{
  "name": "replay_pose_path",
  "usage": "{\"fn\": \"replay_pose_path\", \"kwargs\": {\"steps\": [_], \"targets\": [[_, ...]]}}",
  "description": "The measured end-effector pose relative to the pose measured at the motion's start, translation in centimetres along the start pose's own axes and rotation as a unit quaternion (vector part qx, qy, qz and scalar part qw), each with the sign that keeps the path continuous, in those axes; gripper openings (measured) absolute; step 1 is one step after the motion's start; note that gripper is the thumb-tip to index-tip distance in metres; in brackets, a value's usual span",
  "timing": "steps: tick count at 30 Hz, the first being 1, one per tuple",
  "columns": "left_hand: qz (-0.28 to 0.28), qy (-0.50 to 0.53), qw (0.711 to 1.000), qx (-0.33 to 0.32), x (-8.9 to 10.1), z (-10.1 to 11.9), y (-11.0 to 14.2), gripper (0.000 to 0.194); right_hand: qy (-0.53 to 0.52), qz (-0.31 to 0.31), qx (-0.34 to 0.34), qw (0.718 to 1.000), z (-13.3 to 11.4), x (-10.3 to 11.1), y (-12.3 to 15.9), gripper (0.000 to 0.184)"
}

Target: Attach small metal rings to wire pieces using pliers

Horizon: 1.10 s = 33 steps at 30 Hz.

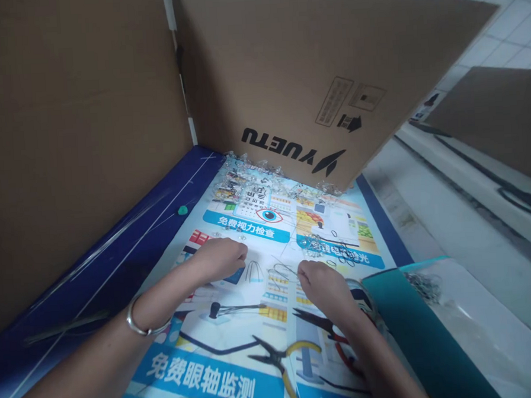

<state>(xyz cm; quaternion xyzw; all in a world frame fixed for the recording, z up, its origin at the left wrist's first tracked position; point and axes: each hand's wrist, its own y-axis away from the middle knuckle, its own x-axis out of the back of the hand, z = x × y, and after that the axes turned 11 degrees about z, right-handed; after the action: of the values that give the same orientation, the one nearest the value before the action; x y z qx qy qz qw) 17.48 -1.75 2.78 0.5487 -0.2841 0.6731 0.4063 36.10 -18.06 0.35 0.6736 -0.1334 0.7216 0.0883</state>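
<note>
My left hand is closed in a pinch above the printed sheet, with a metal bangle on its wrist. Whatever lies between its fingertips is too small to tell. My right hand is also closed, pinching a thin wire that curves out to the left of its fingers. Several bent wires show between the two hands. Beyond the right hand sits a cluster of clear beads and wire. Yellow-handled pliers lie nearest me, and red-handled pliers rest partly under my right forearm.
Tall cardboard panels wall off the left and back. More clear beaded pieces line the back panel's foot. An open teal-sided box stands at right with wire pieces inside. Long wires and a small green item lie left.
</note>
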Motion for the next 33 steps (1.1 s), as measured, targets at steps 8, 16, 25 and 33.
{"fn": "replay_pose_path", "kwargs": {"steps": [8, 16, 25, 33], "targets": [[0.039, -0.023, 0.999, -0.007, -0.5, 0.2, -0.1, 0.023, 0.052, -0.091, 0.004, 0.994, 0.8, 2.5, 0.3, 0.019], [0.074, 0.003, 0.997, -0.025, -0.9, 0.8, -0.2, 0.025, -0.043, -0.064, 0.02, 0.997, 1.2, 2.3, 0.1, 0.018], [0.094, 0.048, 0.994, -0.013, -1.0, 1.4, -0.2, 0.027, -0.004, -0.083, -0.018, 0.996, 1.2, 1.3, -0.1, 0.018], [0.11, 0.044, 0.993, 0.01, -0.8, 1.2, -0.3, 0.027, 0.009, -0.09, -0.02, 0.996, 0.6, 0.8, -0.3, 0.019]]}}
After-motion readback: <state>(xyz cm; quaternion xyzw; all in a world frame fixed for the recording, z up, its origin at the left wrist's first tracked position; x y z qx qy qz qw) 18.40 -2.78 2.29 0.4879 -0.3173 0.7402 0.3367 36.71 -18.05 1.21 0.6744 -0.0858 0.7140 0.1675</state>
